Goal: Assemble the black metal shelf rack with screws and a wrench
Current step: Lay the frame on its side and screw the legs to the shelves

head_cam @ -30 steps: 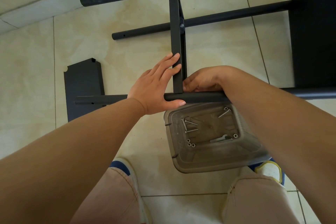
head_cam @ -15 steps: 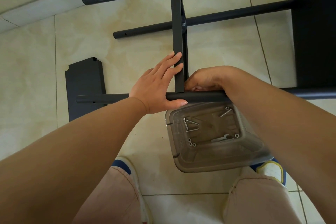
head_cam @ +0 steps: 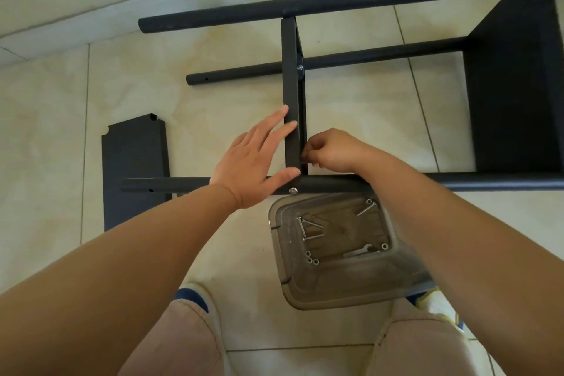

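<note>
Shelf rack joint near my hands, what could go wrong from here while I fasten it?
1. The left hand only presses flat against the upright shelf panel; if it slips, the panel could tilt and the holes misalign.
2. The right hand pinches something small, hidden behind the panel; a dropped part could roll off across the tile.
3. The screw in the near tube looks only partly seated and might back out.
4. The clear tray sits just under the tube, easy to knock.

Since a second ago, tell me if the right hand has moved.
Yes. The right hand has lifted off the near black tube and moved up alongside the upright shelf panel.
</note>
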